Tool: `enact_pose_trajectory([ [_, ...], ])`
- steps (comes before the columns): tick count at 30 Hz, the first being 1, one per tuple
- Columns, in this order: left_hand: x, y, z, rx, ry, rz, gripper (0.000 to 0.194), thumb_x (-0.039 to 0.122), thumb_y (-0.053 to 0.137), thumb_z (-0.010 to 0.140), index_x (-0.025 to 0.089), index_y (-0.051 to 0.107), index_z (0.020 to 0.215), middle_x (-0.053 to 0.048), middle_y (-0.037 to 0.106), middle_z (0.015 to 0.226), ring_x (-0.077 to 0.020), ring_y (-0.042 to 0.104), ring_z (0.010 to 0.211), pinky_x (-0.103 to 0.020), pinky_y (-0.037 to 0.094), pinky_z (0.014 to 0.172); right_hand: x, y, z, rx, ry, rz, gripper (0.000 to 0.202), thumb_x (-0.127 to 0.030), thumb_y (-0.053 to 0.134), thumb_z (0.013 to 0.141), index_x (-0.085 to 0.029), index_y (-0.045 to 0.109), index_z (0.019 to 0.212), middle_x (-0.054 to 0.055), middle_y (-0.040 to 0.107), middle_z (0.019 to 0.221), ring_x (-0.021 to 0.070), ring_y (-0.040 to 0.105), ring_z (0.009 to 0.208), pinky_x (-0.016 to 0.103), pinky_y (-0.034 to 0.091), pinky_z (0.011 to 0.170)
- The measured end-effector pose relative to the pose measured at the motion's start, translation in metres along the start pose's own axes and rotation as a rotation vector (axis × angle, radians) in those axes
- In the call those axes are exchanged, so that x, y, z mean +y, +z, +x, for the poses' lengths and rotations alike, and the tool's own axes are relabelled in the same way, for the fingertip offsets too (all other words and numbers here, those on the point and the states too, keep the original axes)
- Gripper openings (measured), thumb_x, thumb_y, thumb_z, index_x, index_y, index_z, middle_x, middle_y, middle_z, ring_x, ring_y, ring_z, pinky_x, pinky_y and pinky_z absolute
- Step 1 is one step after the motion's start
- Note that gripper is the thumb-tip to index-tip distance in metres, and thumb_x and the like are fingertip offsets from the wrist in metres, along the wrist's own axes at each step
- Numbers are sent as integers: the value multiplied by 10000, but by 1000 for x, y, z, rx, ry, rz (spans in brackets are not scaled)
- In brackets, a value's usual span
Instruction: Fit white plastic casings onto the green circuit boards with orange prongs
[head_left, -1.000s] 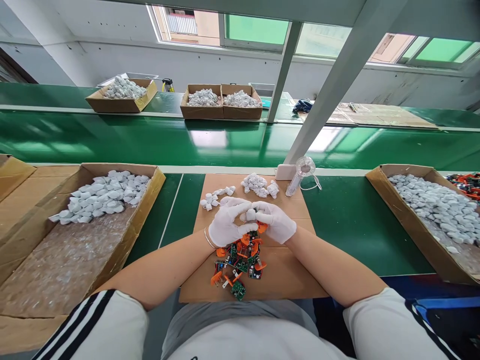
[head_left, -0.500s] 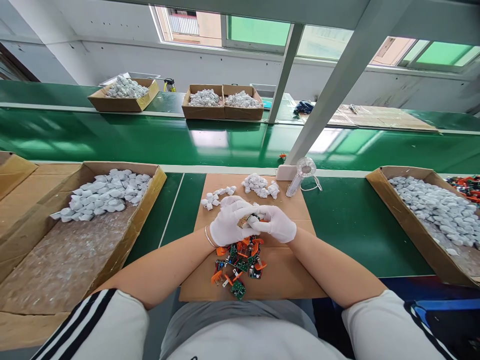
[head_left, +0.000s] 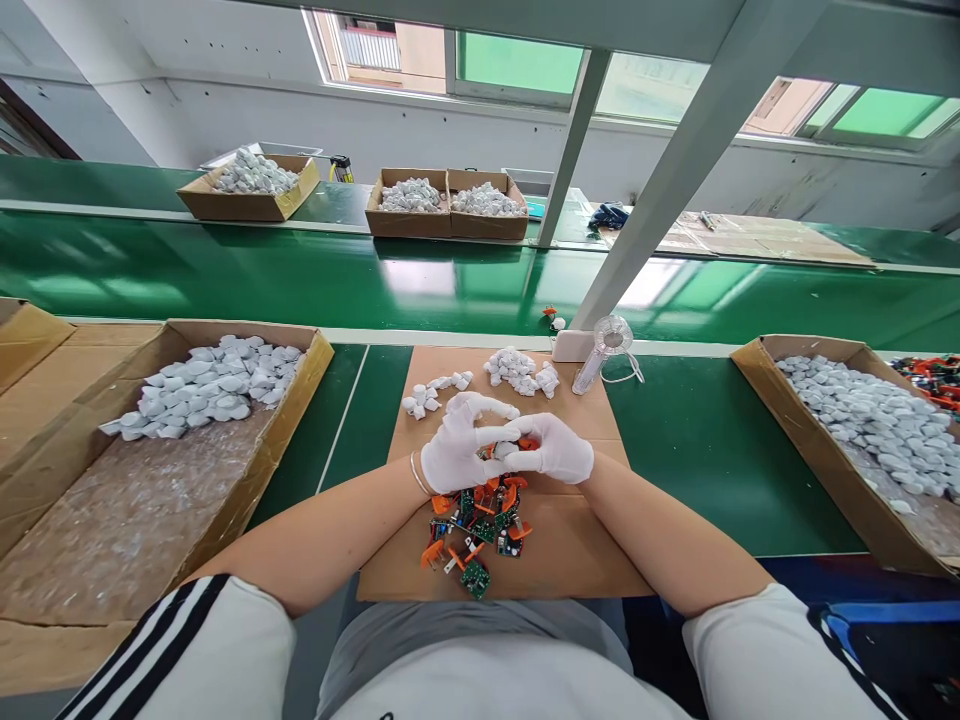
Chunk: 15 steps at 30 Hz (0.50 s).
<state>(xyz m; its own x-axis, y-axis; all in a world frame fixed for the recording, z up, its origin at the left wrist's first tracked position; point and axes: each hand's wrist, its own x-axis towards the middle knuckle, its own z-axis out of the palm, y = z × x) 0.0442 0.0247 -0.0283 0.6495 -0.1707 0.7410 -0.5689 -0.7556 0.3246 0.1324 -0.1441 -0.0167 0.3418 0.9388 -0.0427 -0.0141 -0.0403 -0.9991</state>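
Small white piece (head_left: 505, 451), partly hidden

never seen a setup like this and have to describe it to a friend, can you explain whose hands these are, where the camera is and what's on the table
There is no machine here: you see a person's own two hands in white gloves. The camera is worn on their head, looking forward and down. The left hand and right hand meet around a small white part; fingers hide much of it. Nearer the body, a pile of circuit boards and orange pieces lies on a cardboard sheet. Beyond the hands are loose white pieces and what looks like a clear handheld fan. Cardboard boxes of white pieces stand at both sides.
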Motion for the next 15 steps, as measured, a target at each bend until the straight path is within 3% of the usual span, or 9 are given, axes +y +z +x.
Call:
enact_pose_trajectory([
  [6,3,-1,0,-26,83,15,167,274,719,707,286,693,871,-41,597,1119,-220,525,986,-413,447,861,-11,5,-1,-121,25,-9,208,-293,709,728,-133,583,688,-19,531,675,116,466,653,266,420,656],
  [10,4,0,-2,-45,92,81,86,256,686,715,302,688,787,2,630,1030,-207,516,979,-385,439,840,-15,11,-2,-98,-9,-51,278,-284,732,688,-151,497,624,-43,455,643,107,413,651,262,390,643],
  [15,6,6,-7,-90,126,137,54,263,683,697,287,637,681,29,629,958,-214,528,974,-397,421,835,-9,19,-1,6,54,-83,320,-296,752,633,-157,471,570,-61,345,590,94,322,606,273,331,582],
])
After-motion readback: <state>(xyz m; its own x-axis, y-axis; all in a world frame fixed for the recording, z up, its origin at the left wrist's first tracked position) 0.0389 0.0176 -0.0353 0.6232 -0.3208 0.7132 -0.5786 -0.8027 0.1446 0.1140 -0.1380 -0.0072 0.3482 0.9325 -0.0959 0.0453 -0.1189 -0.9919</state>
